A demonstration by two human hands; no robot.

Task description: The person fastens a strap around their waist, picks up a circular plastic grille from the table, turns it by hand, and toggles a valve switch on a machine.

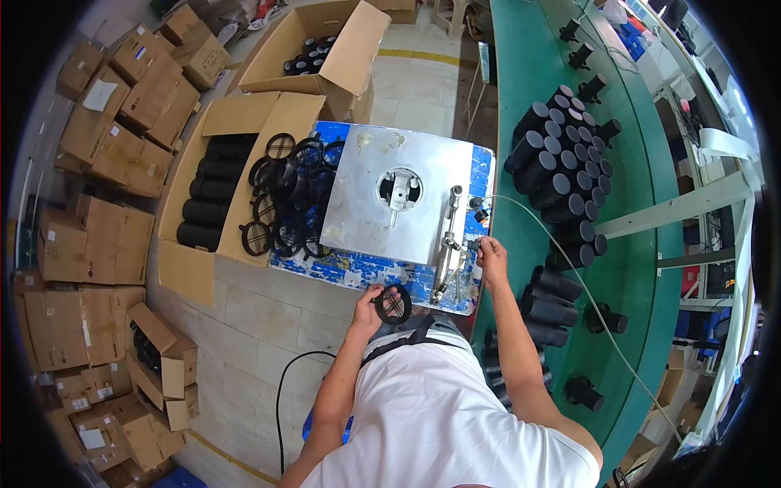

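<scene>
My left hand (368,311) is closed around the rim of a black plastic ring (382,308) with thin crossing bars, held in front of my waist. My right hand (492,262) is closed on the black handle (473,245) of a metal clamp-like mechanism (448,244). That mechanism stands at the right edge of a square metal plate (355,193). A round opening in the plate holds a pale metal fixture (400,195). Left of the plate lies a heap of similar black rings (285,185). Fingertip details on the handle are too small to see.
An open carton (184,259) of black cylinders stands at left, another open carton (358,50) beyond. The green bench (521,73) at right carries many upright black cylinders (561,163) and several lying ones (547,309). A thin hose (561,248) crosses it. Stacked boxes (98,244) line the far left.
</scene>
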